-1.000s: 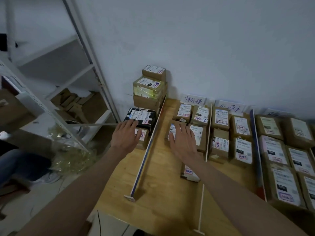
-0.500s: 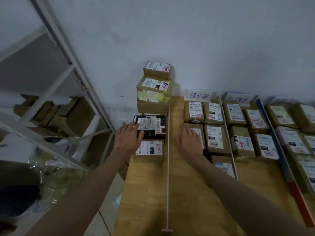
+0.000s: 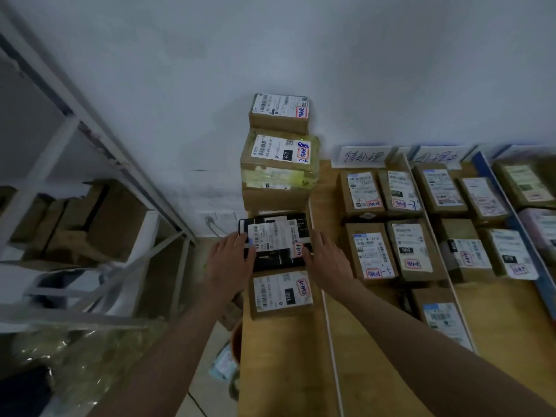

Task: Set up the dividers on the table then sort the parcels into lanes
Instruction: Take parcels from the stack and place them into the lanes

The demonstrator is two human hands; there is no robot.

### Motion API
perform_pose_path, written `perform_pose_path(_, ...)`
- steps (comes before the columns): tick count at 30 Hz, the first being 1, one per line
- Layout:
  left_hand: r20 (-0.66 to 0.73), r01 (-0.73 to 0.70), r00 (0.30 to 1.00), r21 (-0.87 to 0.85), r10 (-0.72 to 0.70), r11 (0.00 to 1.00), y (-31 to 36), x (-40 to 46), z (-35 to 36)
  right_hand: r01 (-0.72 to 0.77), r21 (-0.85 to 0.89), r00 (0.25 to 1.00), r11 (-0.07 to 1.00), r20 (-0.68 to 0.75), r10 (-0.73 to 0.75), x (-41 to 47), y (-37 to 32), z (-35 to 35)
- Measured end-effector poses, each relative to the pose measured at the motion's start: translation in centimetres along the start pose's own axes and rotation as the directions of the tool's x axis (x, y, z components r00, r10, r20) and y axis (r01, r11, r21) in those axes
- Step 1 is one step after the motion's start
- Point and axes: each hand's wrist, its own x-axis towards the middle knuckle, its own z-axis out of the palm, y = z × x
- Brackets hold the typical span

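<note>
On the tabletop (image 3: pixel 496 323) by the wall, the black parcel (image 3: pixel 278 240) lies between your left hand (image 3: pixel 230 260) and right hand (image 3: pixel 326 260), both with fingers straight against its short sides.

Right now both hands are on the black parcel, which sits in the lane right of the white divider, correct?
Not quite. In the head view the left hand and right hand do flank the black parcel, but it sits in the lane left of the white divider, stacked over a brown parcel.
</note>
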Motion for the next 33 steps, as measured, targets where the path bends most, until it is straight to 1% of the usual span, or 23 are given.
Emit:
perform_pose_path(2,0.018,0.024,1.0,-0.018,-0.024,1.0,-0.5,0.9,1.1,-0.058,0.056,0.997,0.997,0.057,0.055,1.1,-0.3,0.5)
perform_pose_path(5,0.01,0.032,0.999,-0.066,-0.031,0.997,-0.8,1.2,2.4,-0.129,0.144,0.989,0.981,0.097,0.116,1.8,-0.6,1.3)
perform_pose_path(9,-0.003,0.056,0.998,-0.211,-0.058,0.976,-1.2,0.9,3.5,-0.171,0.266,0.984,0.949,0.086,0.153,1.7,-0.4,2.3)
perform_pose_path(10,0.002,0.077,0.997,-0.272,-0.08,0.959,-1.2,0.7,3.7,-0.187,0.297,0.982,0.937,0.093,0.166,1.7,-0.3,2.4)
perform_pose_path(12,0.025,0.15,0.988,-0.422,-0.154,0.894,-1.0,0.4,4.1,-0.219,0.342,0.974,0.914,0.133,0.183,1.7,-0.2,2.6)
perform_pose_path(14,0.054,0.216,0.974,-0.502,-0.219,0.837,-0.7,0.3,4.2,-0.235,0.356,0.969,0.904,0.158,0.19,1.9,-0.2,2.5)
perform_pose_path(15,0.059,0.232,0.97,-0.516,-0.236,0.825,-0.5,0.3,4.2,-0.239,0.371,0.968,0.897,0.16,0.192,2.1,-0.1,2.5)
perform_pose_path(19,0.034,0.22,0.97,-0.553,-0.242,0.804,0.3,0.2,3.1,-0.251,0.494,0.968,0.832,0.158,0.197,1.8,-0.3,1.5)
perform_pose_path(22,-0.003,0.2,0.97,-0.559,-0.243,0.805,0.7,-0.4,1.9,-0.277,0.614,0.96,0.739,0.147,0.237,1.0,-0.6,-0.4)
perform_pose_path(25,-0.08,0.153,0.968,-0.559,-0.237,0.815,1.3,-1.2,0.3,-0.259,0.724,0.961,0.639,0.128,0.244,0.0,-1.0,-2.8)
perform_pose_path(27,-0.141,0.12,0.963,-0.537,-0.229,0.835,1.9,-1.7,-1.2,-0.231,0.762,0.969,0.605,0.126,0.211,-0.6,-1.3,-4.0)
perform_pose_path(29,-0.186,0.09,0.959,-0.509,-0.212,0.856,2.3,-1.8,-2.7,-0.204,0.743,0.977,0.638,0.113,0.18,-1.0,-1.4,-4.8)
perform_pose_path(31,-0.205,0.062,0.962,-0.479,-0.18,0.876,2.5,-1.5,-4.0,-0.216,0.703,0.976,0.678,0.14,0.166,-0.4,-0.1,-4.2)
perform_pose_path(33,-0.205,0.044,0.968,-0.434,-0.146,0.9,3.0,-1.6,-4.9,-0.226,0.69,0.974,0.687,0.17,0.15,-1.7,-0.5,-5.8)
